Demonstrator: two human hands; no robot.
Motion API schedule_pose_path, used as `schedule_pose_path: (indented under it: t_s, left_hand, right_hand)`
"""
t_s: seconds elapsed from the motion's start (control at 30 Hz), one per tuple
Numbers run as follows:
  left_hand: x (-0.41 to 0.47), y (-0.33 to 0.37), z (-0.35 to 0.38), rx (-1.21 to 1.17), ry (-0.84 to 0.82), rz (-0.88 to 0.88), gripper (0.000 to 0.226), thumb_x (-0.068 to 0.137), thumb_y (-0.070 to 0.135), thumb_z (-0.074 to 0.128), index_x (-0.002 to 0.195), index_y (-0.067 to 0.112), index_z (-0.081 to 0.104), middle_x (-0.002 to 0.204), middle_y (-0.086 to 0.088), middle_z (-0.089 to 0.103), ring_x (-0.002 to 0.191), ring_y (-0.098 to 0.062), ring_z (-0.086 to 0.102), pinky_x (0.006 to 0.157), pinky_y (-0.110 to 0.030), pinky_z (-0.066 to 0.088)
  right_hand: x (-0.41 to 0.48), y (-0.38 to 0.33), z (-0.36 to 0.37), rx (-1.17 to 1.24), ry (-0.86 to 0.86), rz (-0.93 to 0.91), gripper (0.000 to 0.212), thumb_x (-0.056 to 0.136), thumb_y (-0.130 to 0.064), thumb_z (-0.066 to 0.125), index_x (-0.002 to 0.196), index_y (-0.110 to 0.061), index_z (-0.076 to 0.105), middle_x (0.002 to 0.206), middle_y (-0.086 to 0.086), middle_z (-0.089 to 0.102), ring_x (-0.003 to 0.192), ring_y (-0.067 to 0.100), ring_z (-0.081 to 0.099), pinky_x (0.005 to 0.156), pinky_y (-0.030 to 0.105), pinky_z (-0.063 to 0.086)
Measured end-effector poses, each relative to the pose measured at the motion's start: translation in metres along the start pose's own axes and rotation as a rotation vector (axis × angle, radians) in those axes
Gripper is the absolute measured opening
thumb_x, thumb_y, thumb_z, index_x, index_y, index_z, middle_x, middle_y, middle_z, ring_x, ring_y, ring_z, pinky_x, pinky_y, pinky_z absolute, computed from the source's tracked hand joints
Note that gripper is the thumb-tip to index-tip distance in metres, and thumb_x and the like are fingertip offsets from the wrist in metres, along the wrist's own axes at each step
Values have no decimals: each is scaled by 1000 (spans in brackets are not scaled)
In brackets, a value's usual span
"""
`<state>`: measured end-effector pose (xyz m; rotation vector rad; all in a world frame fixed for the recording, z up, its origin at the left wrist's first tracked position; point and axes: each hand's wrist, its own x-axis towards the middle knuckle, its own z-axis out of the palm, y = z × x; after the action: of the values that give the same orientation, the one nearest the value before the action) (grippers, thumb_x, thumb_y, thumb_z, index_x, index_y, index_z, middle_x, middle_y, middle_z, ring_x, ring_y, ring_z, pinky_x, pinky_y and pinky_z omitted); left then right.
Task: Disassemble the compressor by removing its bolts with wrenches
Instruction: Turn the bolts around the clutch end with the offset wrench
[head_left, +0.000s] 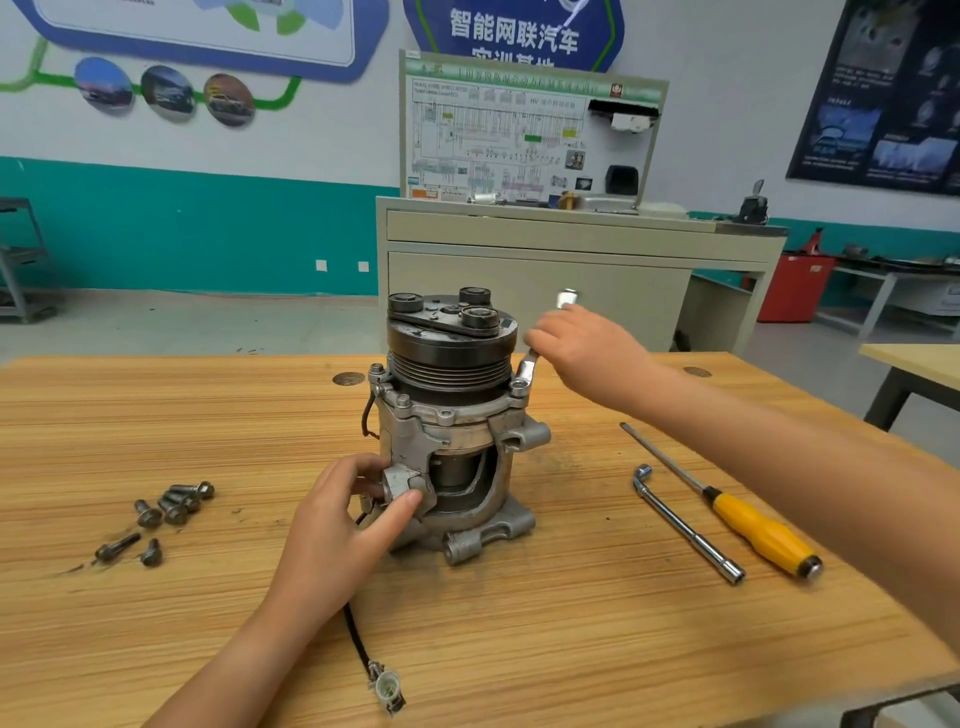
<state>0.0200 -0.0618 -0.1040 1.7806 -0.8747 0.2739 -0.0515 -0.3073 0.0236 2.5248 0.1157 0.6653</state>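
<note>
From the head camera: the compressor (452, 431) stands upright on the desk (571, 649), its long axis vertical, with the black pulley end pointing straight up and the mounting feet down on the wood. The left hand (343, 514) is on it low down, fingers (363, 475) and thumb curled round a mounting lug on the near left side of the body. Up top, the right hand (582, 353) has its fingers clamped round the shaft of a wrench (527, 371). Below those fingers the wrench's lower end sits on a bolt (518, 385) at the right of the upper flange, and above them its other end pokes out, so the tool leans up and to the right, away from the pulley.

Left of the left fingers, well apart from them, a cluster of loose bolts (171, 506) lies on the desk. Below the right forearm, an L-shaped socket wrench (685, 525) and a yellow-handled screwdriver (753, 525) lie side by side, both running diagonally, neither touched. A black cable with a pale connector (387, 686) trails from the base of the compressor toward the near edge, passing under the left wrist.
</note>
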Motion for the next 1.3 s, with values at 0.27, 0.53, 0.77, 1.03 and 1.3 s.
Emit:
schedule_pose_path:
  t_s: [0.27,0.53,0.77,1.03,1.3]
  left_hand:
    - [1,-2,-2,-4,-24,-14,33,78,20,73,92,38,50,95,12,60,92,12,52,71,1,36]
    - [1,-1,-1,-1,-19,-28,26,78,23,72,96,31,55,97,15,59,92,13,52,71,2,35]
    - [2,-1,-1,4,-27,-45,26,79,24,71,101,24,57,97,14,59,91,15,51,72,3,33]
    - [2,0,-1,17,-15,-53,28,79,24,72,102,23,55,96,13,58,91,16,51,71,2,35]
    - [1,1,-2,10,-21,-48,28,78,25,72,100,28,55,97,15,59,92,15,51,71,1,36]
  right_hand:
    - [-11,-11,0,472,505,403,25,90,0,50,112,4,61,88,17,68,78,29,64,67,36,52]
    - [-65,-29,-51,237,-46,464,41,97,-19,39,137,-29,37,65,-2,51,62,24,52,52,31,39]
    - [-56,-54,-56,22,-311,425,57,91,-3,37,141,-23,21,61,-3,36,53,16,36,41,27,22]
    - [-41,-59,-70,-116,-341,287,36,89,-7,42,125,-10,41,57,-2,32,46,13,27,38,25,18]
    - [-37,-3,-26,-174,-215,137,44,93,-6,39,134,-21,37,81,-2,56,60,17,49,43,25,29]
